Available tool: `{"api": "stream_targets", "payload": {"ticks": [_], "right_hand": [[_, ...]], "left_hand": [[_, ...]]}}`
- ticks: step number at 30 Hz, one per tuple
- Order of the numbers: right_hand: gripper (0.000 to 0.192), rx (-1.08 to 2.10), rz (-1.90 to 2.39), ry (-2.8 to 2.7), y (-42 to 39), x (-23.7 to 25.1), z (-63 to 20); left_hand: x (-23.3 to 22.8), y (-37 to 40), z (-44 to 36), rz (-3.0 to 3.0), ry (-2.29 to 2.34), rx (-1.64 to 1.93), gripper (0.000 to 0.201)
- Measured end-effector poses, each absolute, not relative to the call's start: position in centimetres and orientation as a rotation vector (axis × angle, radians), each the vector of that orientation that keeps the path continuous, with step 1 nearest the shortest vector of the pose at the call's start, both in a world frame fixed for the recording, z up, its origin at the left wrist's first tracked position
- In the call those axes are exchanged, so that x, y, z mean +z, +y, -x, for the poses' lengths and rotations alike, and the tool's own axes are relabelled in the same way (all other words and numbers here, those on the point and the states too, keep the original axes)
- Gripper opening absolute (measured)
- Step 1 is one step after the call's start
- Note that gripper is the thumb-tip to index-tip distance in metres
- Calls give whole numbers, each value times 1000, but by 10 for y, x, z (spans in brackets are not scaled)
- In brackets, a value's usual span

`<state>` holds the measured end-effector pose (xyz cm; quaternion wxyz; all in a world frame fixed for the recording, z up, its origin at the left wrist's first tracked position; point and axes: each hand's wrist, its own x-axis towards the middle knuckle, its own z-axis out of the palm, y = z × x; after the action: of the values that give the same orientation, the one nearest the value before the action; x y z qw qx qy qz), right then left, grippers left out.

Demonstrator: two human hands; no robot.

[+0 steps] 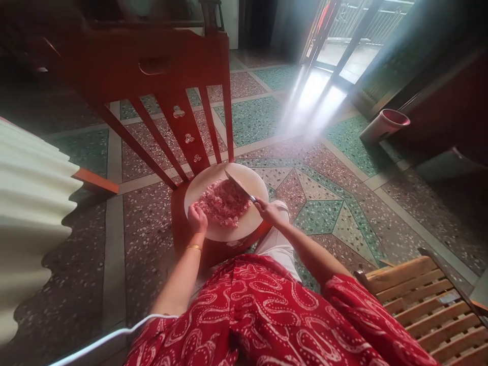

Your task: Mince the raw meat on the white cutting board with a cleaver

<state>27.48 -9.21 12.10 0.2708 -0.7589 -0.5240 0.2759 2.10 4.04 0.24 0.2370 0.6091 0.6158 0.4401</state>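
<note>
On the seat of a red wooden chair [181, 223] lies a round, pale cutting board [253, 178]. Chopped raw meat [221, 203] is spread over the board's middle. My right hand [269, 211] is closed round the handle of a kitchen knife [239, 187], whose blade points away and to the left across the meat's right side. At the board's near left edge rests my left hand [197, 219], fingers curled in beside the meat. Whether it grips the rim or holds anything is hidden from this angle.
A slatted wooden seat [423, 295] is at the lower right. A pleated cream cloth [34, 213] hangs on the left. A bin [385, 126] stands by the right wall, and light enters through a glass door [354, 40]. A white cable [114, 335] runs at lower left.
</note>
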Motion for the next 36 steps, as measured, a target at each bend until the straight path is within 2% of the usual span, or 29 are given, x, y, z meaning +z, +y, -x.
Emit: {"api": "stream_targets", "payload": {"ticks": [6, 9, 13, 15, 21, 28, 33, 36], "right_hand": [[52, 491, 1802, -1316, -85, 161, -287], [52, 383, 1856, -1309, -79, 150, -285], [43, 604, 2158, -1477, -89, 117, -282], [41, 631, 2223, -1497, -98, 116, -283], [48, 436, 1962, -1388, -95, 144, -291], [40, 710, 2143, -1397, -98, 113, -289], [49, 554, 1901, -1324, -104, 142, -291], [52, 524, 1886, -1255, -96, 141, -287]], "left_hand": [[2, 40, -22, -1669, 1701, 1228, 23], [1, 41, -22, -1671, 1698, 1235, 23], [2, 40, -21, -1688, 1697, 1230, 23], [2, 40, -22, -1695, 1700, 1222, 24], [-2, 42, -21, -1675, 1691, 1245, 24], [-4, 43, -20, -1712, 1699, 1233, 23], [-3, 43, -21, -1677, 1695, 1252, 23], [-3, 43, -21, -1693, 1688, 1265, 23]]}}
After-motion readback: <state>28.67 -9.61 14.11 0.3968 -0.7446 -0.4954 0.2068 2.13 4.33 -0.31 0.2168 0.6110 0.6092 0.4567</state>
